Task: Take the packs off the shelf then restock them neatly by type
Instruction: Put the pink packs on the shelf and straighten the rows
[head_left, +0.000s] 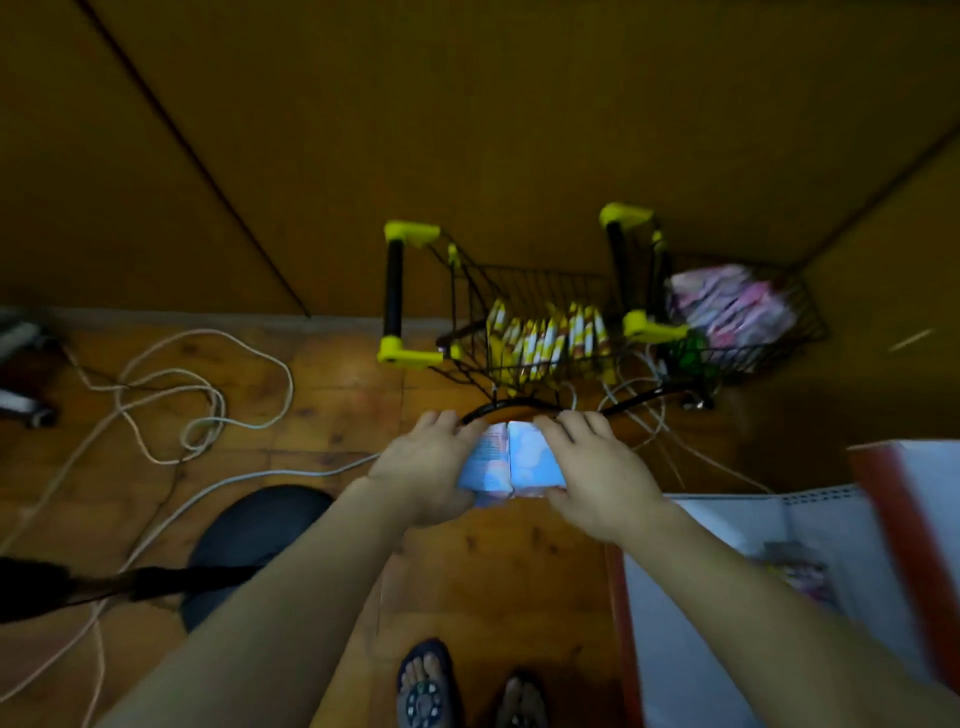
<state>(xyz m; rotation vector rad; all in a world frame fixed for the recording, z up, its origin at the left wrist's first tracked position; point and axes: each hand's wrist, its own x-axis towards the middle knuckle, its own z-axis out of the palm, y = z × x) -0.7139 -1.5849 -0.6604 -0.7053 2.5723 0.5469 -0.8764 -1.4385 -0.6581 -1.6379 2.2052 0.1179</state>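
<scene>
Dim room, wooden floor (332, 374) with loose white cables (208, 410) everywhere.

Both hands hold 2 light blue packs (511, 457) side by side above the floor: left hand (426, 467) has its grip curled round the left one, right hand (597, 473) round the right. Beyond them sit 2 little wire carts, 1 (519, 291) with yellow packs (545, 332), 1 (810, 322) with pink packs (727, 306) (pretty blurry). White shelf (727, 571) at lower right.

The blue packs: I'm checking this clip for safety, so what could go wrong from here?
The left hand and right hand squeeze two blue packs between them; if the pressure eases, one could slip to the floor. Loose white cables loop across the floor beside the sandalled feet, so a step could snag. More cables tangle under the mini carts, which might tip if tugged.
</scene>
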